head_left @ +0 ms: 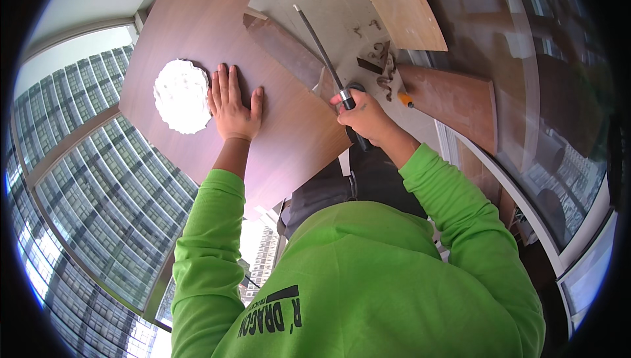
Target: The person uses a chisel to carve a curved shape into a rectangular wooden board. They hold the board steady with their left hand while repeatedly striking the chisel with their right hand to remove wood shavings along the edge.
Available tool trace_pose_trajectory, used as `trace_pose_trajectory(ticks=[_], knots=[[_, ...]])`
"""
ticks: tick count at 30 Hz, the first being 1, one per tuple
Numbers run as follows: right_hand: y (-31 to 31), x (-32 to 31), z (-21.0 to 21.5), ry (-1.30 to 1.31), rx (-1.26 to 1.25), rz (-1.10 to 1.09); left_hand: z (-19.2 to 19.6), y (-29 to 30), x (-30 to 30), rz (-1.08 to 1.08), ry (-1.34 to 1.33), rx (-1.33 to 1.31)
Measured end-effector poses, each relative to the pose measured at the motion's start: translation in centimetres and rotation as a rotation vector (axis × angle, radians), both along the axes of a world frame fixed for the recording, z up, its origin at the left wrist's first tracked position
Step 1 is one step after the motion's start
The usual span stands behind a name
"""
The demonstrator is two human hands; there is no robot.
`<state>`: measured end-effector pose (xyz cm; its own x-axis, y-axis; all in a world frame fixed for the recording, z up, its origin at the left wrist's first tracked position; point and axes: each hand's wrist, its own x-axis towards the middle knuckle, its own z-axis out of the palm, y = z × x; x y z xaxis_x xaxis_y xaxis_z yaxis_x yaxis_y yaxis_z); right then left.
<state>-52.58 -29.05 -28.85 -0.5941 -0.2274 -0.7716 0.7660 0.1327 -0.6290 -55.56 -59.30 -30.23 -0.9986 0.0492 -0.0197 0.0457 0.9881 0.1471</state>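
Observation:
My left hand (233,107) lies flat, fingers stretched out, on a large wood-grain panel (282,141). Just left of its fingertips, a round white thing with a crinkled edge (182,96) rests on the panel; what it is made of is too bright to tell. My right hand (363,116) is wrapped round the black handle of a long, thin rod-shaped tool (320,44). The tool has a silver collar by my fingers and a pale tip, and it points away from me past the panel's right edge. A dark rounded part shows behind my right hand.
A narrow brown board (287,49) lies beside the panel. To the right are a pale wooden board (404,3), a reddish-brown board (453,105), curled brown strips (386,72) and a small orange object (405,99). Glass doors (559,128) stand right; windows (98,193) left.

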Motion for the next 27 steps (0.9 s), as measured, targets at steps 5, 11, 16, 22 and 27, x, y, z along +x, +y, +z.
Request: trace_pose_trajectory(ticks=[5, 11, 16, 22, 27], knots=[[1.7, -0.2, 1.7, -0.036, 0.114, 0.036, 0.0, 0.0, 0.2, 0.016, -0.016, 0.011], [2.5, 1.4, 8.3, -0.104, 0.288, 0.368, 0.3, 0.0, 0.1, 0.037, -0.021, 0.01], [2.8, 3.7, 10.4, -0.25, 0.088, 0.219, 0.6, 0.2, 0.0, 0.047, -0.002, 0.045], [1.1, 3.1, 12.7, -0.271, 0.246, 0.363, 0.5, 0.0, 0.3, 0.071, 0.0, 0.055], [-0.1, 2.7, 10.9, -0.104, 0.413, 0.623, 0.4, 0.1, 0.2, 0.068, -0.012, 0.06]])
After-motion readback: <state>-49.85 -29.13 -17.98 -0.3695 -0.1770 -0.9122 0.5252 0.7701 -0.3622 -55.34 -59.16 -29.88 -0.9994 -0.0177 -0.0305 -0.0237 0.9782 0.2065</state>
